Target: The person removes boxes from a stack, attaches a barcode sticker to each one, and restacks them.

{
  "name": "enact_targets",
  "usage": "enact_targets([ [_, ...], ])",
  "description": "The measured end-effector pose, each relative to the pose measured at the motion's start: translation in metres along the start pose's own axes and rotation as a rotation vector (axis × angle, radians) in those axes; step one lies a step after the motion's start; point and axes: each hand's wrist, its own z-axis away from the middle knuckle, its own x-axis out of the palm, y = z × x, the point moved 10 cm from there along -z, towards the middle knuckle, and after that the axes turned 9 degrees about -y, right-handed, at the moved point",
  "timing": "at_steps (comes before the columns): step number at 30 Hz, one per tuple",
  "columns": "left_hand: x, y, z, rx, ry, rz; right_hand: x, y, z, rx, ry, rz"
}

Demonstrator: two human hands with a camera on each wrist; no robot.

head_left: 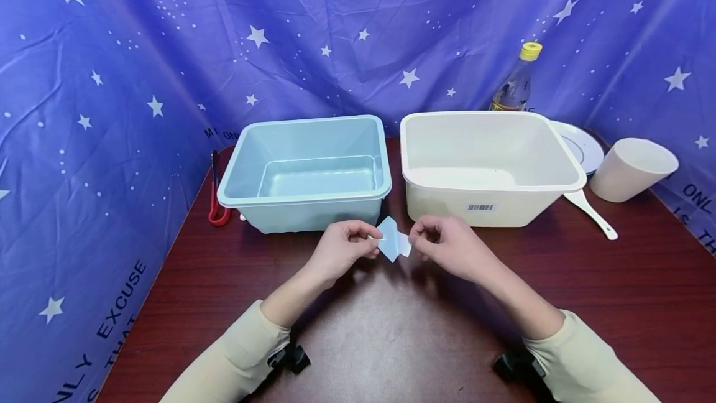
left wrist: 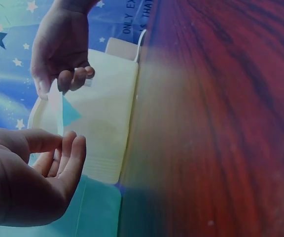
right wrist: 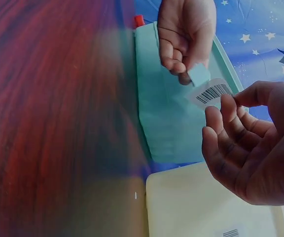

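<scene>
Overhead, both hands are meeting above the table (head_left: 391,328), just in front of the gap between the blue tub (head_left: 304,173) and the white tub (head_left: 489,166). The left hand (head_left: 341,250) and right hand (head_left: 447,247) are each pinching one side of a small sticker (head_left: 393,240), which is hanging clear of the wood. Red tongs (head_left: 215,194) are lying left of the blue tub; a bottle (head_left: 514,83), plate (head_left: 584,145), cup (head_left: 632,166) and spoon (head_left: 593,213) are sitting to the right.

From the left wrist, the left hand (left wrist: 31,173) is showing its thumb and fingers closing on the sticker (left wrist: 65,111), with the right hand (left wrist: 60,44) gripping the far edge.

From the right wrist, the right hand (right wrist: 253,143) is holding a barcode label (right wrist: 212,93) at its fingertips, while the left hand (right wrist: 186,34) is nipping the pale blue backing (right wrist: 199,74).

Judging by this, the label is being peeled off its backing, and the step looks midway. The next move would call for a steady pull apart, keeping the label flat so it does not curl or stick to itself.
</scene>
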Motion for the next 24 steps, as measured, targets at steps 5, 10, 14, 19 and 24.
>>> enact_targets([
  [5, 0.006, -0.009, -0.002, -0.066, -0.069, -0.037, -0.002, -0.004, 0.001, -0.023, -0.004, -0.008],
  [10, 0.010, -0.020, -0.003, -0.135, -0.138, -0.116, -0.003, -0.008, 0.003, -0.045, 0.007, -0.003],
  [14, 0.013, -0.025, -0.001, -0.173, -0.190, -0.188, -0.005, -0.009, 0.004, -0.063, 0.021, -0.008],
  [19, 0.016, -0.024, 0.000, -0.147, -0.228, -0.297, -0.007, -0.010, 0.004, -0.065, 0.030, -0.009],
  [24, 0.005, -0.003, -0.001, -0.015, -0.089, -0.522, -0.006, -0.004, 0.004, -0.026, 0.030, -0.035],
])
